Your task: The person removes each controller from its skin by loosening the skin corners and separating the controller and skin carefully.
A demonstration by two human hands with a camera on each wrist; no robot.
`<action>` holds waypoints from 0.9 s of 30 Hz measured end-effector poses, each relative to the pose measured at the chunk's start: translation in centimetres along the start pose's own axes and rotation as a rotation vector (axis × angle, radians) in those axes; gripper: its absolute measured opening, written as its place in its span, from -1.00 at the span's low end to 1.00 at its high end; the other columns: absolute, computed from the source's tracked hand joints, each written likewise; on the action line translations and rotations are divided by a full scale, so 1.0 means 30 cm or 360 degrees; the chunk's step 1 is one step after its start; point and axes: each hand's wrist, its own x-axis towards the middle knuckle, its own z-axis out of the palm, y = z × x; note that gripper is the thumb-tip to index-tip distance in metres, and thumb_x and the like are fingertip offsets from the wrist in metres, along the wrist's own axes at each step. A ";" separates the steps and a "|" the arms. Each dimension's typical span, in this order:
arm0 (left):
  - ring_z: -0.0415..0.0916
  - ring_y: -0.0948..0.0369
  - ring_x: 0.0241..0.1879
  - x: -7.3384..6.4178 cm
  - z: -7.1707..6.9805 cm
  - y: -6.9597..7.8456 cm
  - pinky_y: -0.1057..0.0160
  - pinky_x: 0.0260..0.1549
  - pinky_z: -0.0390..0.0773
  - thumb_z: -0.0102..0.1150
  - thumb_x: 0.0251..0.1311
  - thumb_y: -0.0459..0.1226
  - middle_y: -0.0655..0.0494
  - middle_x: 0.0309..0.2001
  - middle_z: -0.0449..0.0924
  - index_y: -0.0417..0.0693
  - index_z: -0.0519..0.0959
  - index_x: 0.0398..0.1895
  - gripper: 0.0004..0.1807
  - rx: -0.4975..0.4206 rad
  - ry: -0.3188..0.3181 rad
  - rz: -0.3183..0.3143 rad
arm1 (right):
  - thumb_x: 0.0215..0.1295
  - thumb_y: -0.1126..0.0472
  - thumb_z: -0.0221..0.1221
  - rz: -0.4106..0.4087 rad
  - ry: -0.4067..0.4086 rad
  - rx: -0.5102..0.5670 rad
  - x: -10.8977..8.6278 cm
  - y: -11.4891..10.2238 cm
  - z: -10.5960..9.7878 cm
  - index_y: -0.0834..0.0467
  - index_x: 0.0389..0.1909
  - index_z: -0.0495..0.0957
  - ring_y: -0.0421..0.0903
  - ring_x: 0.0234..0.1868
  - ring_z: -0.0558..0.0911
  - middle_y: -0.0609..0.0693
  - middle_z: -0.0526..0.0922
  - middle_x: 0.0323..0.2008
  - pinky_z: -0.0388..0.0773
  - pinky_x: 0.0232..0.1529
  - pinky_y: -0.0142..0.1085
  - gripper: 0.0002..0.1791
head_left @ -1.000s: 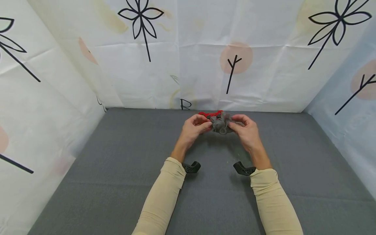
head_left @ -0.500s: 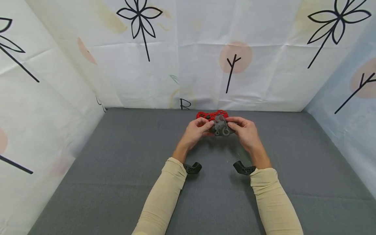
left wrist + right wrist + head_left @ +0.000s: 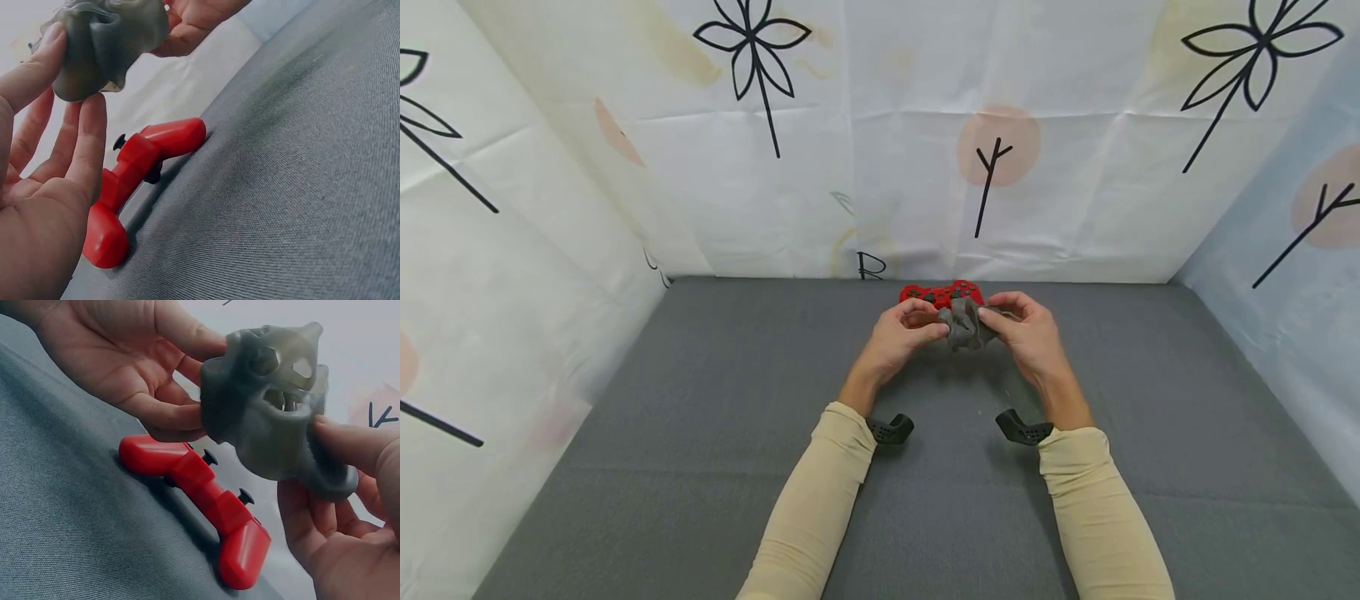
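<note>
A soft, translucent grey silicone controller cover [image 3: 966, 325] is held between both hands, crumpled and raised off the table. Its cut-out holes show in the right wrist view, where the cover [image 3: 275, 406] bends and folds. The left hand [image 3: 891, 342] pinches one end between thumb and fingers. At the opposite end, the right hand [image 3: 1033, 342] grips the other side, with its thumb [image 3: 350, 444] on the near face. Just behind the hands, a red game controller [image 3: 955, 292] with black sticks lies on the table, apart from the cover. Part of it is hidden by the cover and fingers.
The table [image 3: 737, 417] has a grey cloth top. White fabric walls [image 3: 910, 192] with plant drawings stand behind it and on both sides; the controller lies close to the back one. A black wrist device [image 3: 891, 429] sits at each cuff.
The hands have reworked the cover: its round openings, seen facing the head camera before, are now folded out of sight. More of the red controller shows behind it.
</note>
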 end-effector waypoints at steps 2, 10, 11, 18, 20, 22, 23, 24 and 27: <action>0.57 0.25 -0.03 -0.001 -0.003 0.001 0.25 0.00 0.57 0.42 0.21 -0.33 0.16 -0.05 0.64 0.01 0.54 -0.09 -0.72 0.0029 0.0015 0.0028 | 0.40 0.25 0.28 0.0024 -0.0015 -0.0026 0.001 -0.001 0.001 0.21 0.00 0.49 -0.29 -0.16 0.58 -0.16 0.53 -0.16 0.59 -0.16 -0.53 -0.75; 0.67 0.27 -0.33 0.006 -0.014 -0.002 0.06 -0.13 0.76 0.45 0.16 -0.40 0.19 -0.36 0.58 -0.02 0.51 -0.27 -0.74 -0.0281 0.0322 0.0185 | 0.42 0.26 0.25 0.0034 -0.0032 0.0004 0.002 0.001 -0.005 0.15 -0.13 0.44 -0.30 -0.27 0.56 -0.21 0.52 -0.35 0.58 -0.23 -0.48 -0.83; 0.66 0.29 -0.39 0.008 -0.019 -0.001 0.10 -0.18 0.77 0.46 0.15 -0.38 0.20 -0.40 0.57 -0.02 0.51 -0.30 -0.74 -0.0293 0.0384 0.0199 | 0.42 0.25 0.25 0.0033 -0.0028 -0.0017 0.002 0.000 -0.005 0.12 -0.15 0.44 -0.30 -0.28 0.56 -0.22 0.52 -0.35 0.57 -0.23 -0.49 -0.84; 0.69 0.30 -0.46 0.020 -0.031 0.007 0.21 -0.27 0.76 0.49 0.12 -0.36 0.18 -0.47 0.59 -0.06 0.54 -0.30 -0.75 -0.0345 0.0572 0.0221 | 0.43 0.20 0.26 0.0068 -0.0012 -0.0174 0.008 0.001 0.001 0.14 -0.10 0.52 -0.32 -0.28 0.59 -0.25 0.58 -0.34 0.61 -0.19 -0.47 -0.85; 0.69 0.30 -0.44 0.021 -0.030 0.008 0.22 -0.28 0.76 0.50 0.11 -0.36 0.18 -0.44 0.62 -0.05 0.56 -0.29 -0.75 -0.0333 0.0593 0.0217 | 0.43 0.21 0.25 0.0065 0.0009 -0.0152 0.008 0.001 0.002 0.19 -0.06 0.53 -0.33 -0.29 0.60 -0.26 0.60 -0.34 0.61 -0.21 -0.49 -0.82; 0.68 0.31 -0.42 0.021 -0.032 0.008 0.24 -0.28 0.75 0.51 0.10 -0.34 0.19 -0.42 0.64 -0.05 0.58 -0.27 -0.75 -0.0311 0.0612 0.0207 | 0.43 0.23 0.25 0.0057 0.0026 -0.0100 0.008 0.000 0.002 0.25 -0.02 0.52 -0.33 -0.29 0.62 -0.27 0.62 -0.34 0.61 -0.22 -0.52 -0.77; 0.67 0.32 -0.42 0.022 -0.033 0.007 0.26 -0.28 0.74 0.52 0.10 -0.33 0.20 -0.41 0.65 -0.04 0.59 -0.26 -0.76 -0.0301 0.0619 0.0202 | 0.43 0.24 0.24 0.0051 0.0037 -0.0075 0.008 0.000 0.001 0.29 0.00 0.52 -0.34 -0.29 0.62 -0.27 0.63 -0.34 0.61 -0.23 -0.52 -0.75; 0.67 0.33 -0.41 0.022 -0.035 0.006 0.27 -0.29 0.72 0.52 0.10 -0.32 0.21 -0.40 0.67 -0.04 0.60 -0.25 -0.76 -0.0295 0.0624 0.0195 | 0.43 0.25 0.24 0.0045 0.0045 -0.0056 0.008 -0.001 0.001 0.31 0.02 0.52 -0.34 -0.30 0.63 -0.27 0.63 -0.34 0.61 -0.23 -0.52 -0.73; 0.66 0.35 -0.39 0.026 -0.042 0.001 0.28 -0.27 0.68 0.50 0.13 -0.32 0.24 -0.39 0.71 -0.09 0.65 -0.19 -0.78 -0.0298 0.0633 0.0183 | 0.44 0.25 0.23 0.0023 0.0066 -0.0042 0.006 -0.002 -0.002 0.34 0.08 0.52 -0.35 -0.30 0.62 -0.29 0.63 -0.34 0.61 -0.24 -0.51 -0.69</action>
